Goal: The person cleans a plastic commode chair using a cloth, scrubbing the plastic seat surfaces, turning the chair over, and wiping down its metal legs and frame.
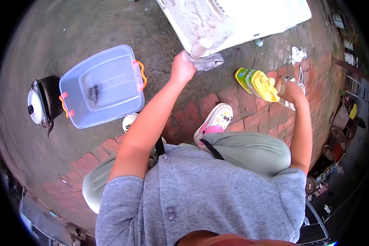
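My left hand [182, 70] is closed on a grey cloth [209, 62], pressed at the near corner of a large white plastic tub or panel [266, 20]. Grey, wet-looking smears cover the left part of that white piece. On the right, my right hand [292, 91] is low over the bricks with its fingers curled at a pale beige-and-white object whose kind I cannot make out. Just left of those fingers, a yellow bottle with a green label [258, 84] lies tilted, close to the fingertips.
A clear plastic bin [106, 117] with orange handles stands at left, with a dark scouring pad [93, 94] inside. Beside it is a dark pot with a silver lid [36, 107]. White suds [298, 54] lie on the ground at right. My clogs [215, 119] rest on red bricks.
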`<action>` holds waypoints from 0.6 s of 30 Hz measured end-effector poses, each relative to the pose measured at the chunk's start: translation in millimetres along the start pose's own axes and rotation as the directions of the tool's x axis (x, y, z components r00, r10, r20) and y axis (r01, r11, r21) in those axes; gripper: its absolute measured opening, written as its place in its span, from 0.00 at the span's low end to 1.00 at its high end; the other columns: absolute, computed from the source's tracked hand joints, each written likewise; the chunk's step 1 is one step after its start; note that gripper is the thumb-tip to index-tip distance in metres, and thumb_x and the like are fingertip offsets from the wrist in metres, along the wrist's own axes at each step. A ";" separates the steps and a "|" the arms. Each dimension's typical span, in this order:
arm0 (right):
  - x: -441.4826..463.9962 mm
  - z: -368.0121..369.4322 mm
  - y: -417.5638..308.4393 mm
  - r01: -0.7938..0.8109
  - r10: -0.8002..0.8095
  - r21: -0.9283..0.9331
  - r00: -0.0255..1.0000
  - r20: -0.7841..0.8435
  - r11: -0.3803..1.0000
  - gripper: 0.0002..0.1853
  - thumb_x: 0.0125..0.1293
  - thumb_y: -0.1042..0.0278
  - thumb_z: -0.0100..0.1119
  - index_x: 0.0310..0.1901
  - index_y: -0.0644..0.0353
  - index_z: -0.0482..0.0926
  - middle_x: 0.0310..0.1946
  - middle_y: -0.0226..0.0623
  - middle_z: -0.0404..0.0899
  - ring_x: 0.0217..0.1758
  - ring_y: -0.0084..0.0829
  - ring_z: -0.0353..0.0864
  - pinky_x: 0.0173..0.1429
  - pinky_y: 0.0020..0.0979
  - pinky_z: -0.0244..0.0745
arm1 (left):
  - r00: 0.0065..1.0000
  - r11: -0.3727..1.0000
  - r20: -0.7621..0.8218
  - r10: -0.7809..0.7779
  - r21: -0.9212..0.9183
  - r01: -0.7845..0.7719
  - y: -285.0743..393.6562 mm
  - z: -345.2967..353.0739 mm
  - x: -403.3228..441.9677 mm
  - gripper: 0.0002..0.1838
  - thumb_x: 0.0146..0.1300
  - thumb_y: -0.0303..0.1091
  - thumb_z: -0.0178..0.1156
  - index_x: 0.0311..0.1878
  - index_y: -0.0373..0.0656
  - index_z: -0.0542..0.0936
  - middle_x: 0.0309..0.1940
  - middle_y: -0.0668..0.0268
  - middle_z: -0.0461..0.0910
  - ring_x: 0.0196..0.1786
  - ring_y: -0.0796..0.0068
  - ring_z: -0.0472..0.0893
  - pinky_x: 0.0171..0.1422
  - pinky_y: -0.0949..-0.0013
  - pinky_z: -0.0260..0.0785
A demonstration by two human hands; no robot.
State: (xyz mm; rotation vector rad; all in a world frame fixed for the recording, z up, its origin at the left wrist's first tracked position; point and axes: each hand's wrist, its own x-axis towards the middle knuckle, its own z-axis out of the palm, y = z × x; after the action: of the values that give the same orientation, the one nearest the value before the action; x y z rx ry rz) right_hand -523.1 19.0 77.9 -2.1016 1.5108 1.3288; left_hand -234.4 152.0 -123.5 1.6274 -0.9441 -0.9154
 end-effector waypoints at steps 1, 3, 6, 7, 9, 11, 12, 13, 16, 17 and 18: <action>-4.7 -9.0 -4.5 -0.011 0.014 0.019 0.991 -0.136 1.000 0.22 0.50 0.64 0.59 0.47 0.61 0.71 0.40 0.51 0.77 0.44 0.47 0.77 0.47 0.40 0.72 | 1.000 1.000 0.010 -0.007 0.001 0.007 -10.2 1.8 -3.4 0.14 0.48 0.28 0.57 0.41 0.40 0.77 0.39 0.53 0.79 0.43 0.52 0.78 0.47 0.61 0.70; -11.5 -22.7 -16.3 -0.020 0.031 0.042 0.962 -0.272 0.999 0.20 0.52 0.64 0.57 0.46 0.60 0.72 0.41 0.49 0.77 0.44 0.46 0.77 0.47 0.40 0.72 | 0.986 0.987 0.108 -0.125 0.115 0.113 -36.5 -2.0 -7.4 0.14 0.50 0.34 0.57 0.42 0.44 0.78 0.39 0.54 0.79 0.44 0.51 0.77 0.49 0.60 0.68; -19.5 -33.8 -39.9 0.254 -0.158 0.177 0.890 -0.427 0.951 0.16 0.55 0.66 0.56 0.47 0.59 0.72 0.40 0.46 0.77 0.45 0.44 0.76 0.46 0.40 0.71 | 0.985 0.871 0.120 -0.127 0.489 0.053 -64.6 -0.9 -14.5 0.15 0.52 0.40 0.56 0.44 0.50 0.78 0.43 0.63 0.78 0.50 0.59 0.72 0.55 0.59 0.60; -22.9 -33.9 -51.2 0.355 -0.254 0.168 0.865 -0.432 0.920 0.15 0.57 0.66 0.54 0.46 0.58 0.72 0.41 0.44 0.77 0.45 0.44 0.76 0.47 0.40 0.71 | 0.987 0.792 0.117 -0.107 0.610 0.014 -71.4 -0.2 -20.8 0.16 0.52 0.42 0.56 0.45 0.52 0.78 0.44 0.66 0.77 0.52 0.62 0.70 0.57 0.58 0.57; -27.2 -32.7 -73.1 0.454 -0.349 0.161 0.828 -0.439 0.877 0.13 0.58 0.66 0.51 0.45 0.57 0.73 0.42 0.42 0.77 0.45 0.45 0.76 0.48 0.39 0.70 | 0.984 0.809 0.131 -0.122 0.587 0.023 -88.3 3.1 -20.7 0.17 0.52 0.42 0.56 0.46 0.53 0.77 0.46 0.71 0.76 0.54 0.63 0.68 0.58 0.56 0.56; -30.5 -27.4 -90.8 0.507 -0.440 0.187 0.844 -0.309 0.841 0.14 0.57 0.67 0.54 0.45 0.62 0.73 0.41 0.45 0.76 0.45 0.45 0.75 0.50 0.38 0.69 | 0.993 0.787 0.079 -0.093 0.616 0.025 -88.1 1.5 -24.3 0.16 0.52 0.41 0.56 0.45 0.52 0.77 0.46 0.70 0.76 0.52 0.61 0.70 0.55 0.57 0.59; -25.3 -20.9 -91.1 0.515 -0.444 0.189 0.838 -0.318 0.836 0.14 0.57 0.67 0.54 0.45 0.62 0.73 0.41 0.45 0.76 0.45 0.45 0.75 0.50 0.38 0.69 | 0.993 0.781 0.074 -0.088 0.624 0.023 -85.4 -0.2 -23.5 0.16 0.52 0.41 0.56 0.45 0.52 0.77 0.46 0.70 0.76 0.52 0.61 0.70 0.55 0.57 0.59; -17.2 -10.2 -90.7 0.565 -0.506 0.208 0.817 -0.277 0.798 0.14 0.57 0.67 0.53 0.45 0.62 0.73 0.42 0.46 0.76 0.46 0.46 0.75 0.50 0.38 0.69 | 0.993 0.809 0.089 -0.074 0.588 0.008 -82.2 -0.5 -24.2 0.15 0.52 0.41 0.56 0.44 0.51 0.78 0.44 0.69 0.77 0.49 0.59 0.70 0.53 0.58 0.61; 2.3 3.6 -95.9 0.618 -0.571 0.206 0.783 -0.245 0.759 0.14 0.58 0.67 0.53 0.46 0.61 0.73 0.42 0.47 0.76 0.46 0.46 0.74 0.50 0.39 0.69 | 0.995 0.916 0.093 -0.035 0.401 -0.006 -57.8 0.0 -14.0 0.14 0.52 0.38 0.56 0.43 0.48 0.78 0.41 0.64 0.77 0.46 0.56 0.73 0.50 0.60 0.65; 6.3 7.7 -98.6 0.617 -0.572 0.183 0.783 -0.246 0.766 0.15 0.58 0.67 0.53 0.46 0.61 0.73 0.42 0.48 0.76 0.46 0.46 0.74 0.50 0.40 0.69 | 0.996 0.973 0.083 -0.017 0.233 -0.003 -42.3 0.0 -12.0 0.14 0.51 0.35 0.57 0.42 0.46 0.78 0.40 0.61 0.78 0.45 0.54 0.74 0.49 0.61 0.66; 5.8 3.4 -104.4 0.629 -0.583 0.181 0.773 -0.250 0.756 0.15 0.58 0.66 0.52 0.46 0.61 0.73 0.42 0.49 0.75 0.47 0.47 0.74 0.51 0.41 0.69 | 1.000 0.997 0.011 0.005 0.076 -0.006 -16.5 0.3 -8.9 0.14 0.50 0.31 0.57 0.42 0.43 0.77 0.39 0.57 0.78 0.45 0.52 0.74 0.50 0.61 0.66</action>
State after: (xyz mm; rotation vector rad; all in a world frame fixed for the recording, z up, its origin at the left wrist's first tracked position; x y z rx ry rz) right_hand -436.4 63.5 40.0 -2.2880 0.8392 0.6773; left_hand -235.8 163.1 -138.5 1.6847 -1.0011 -0.8953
